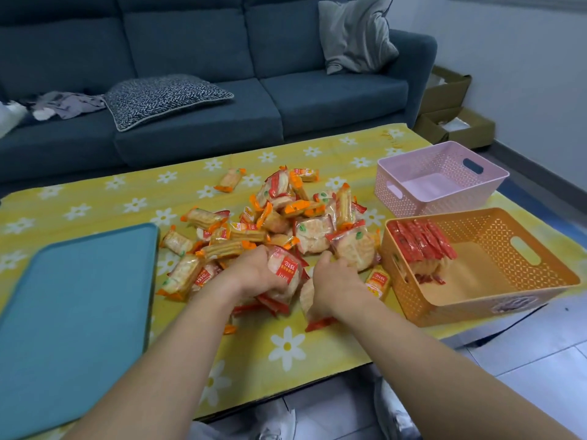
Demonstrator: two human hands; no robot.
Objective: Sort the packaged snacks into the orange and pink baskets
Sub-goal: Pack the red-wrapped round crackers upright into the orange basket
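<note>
A pile of packaged snacks (286,217) lies in the middle of the table: round rice crackers in red-edged wrappers and long crackers in orange-edged wrappers. My left hand (254,271) is closed around a stack of red-edged round cracker packs (287,274) at the pile's near edge. My right hand (333,281) grips more red-edged packs (317,322) just beside it. The orange basket (476,300) at the near right holds a row of red-edged packs (422,242) stood against its far-left corner. The pink basket (444,198) behind it has nothing in it.
A teal tray (76,306) lies on the table's left side. The table wears a yellow daisy-print cloth (286,347). A dark blue sofa (197,100) with cushions runs along the far side. Cardboard boxes (454,122) sit on the floor at the right.
</note>
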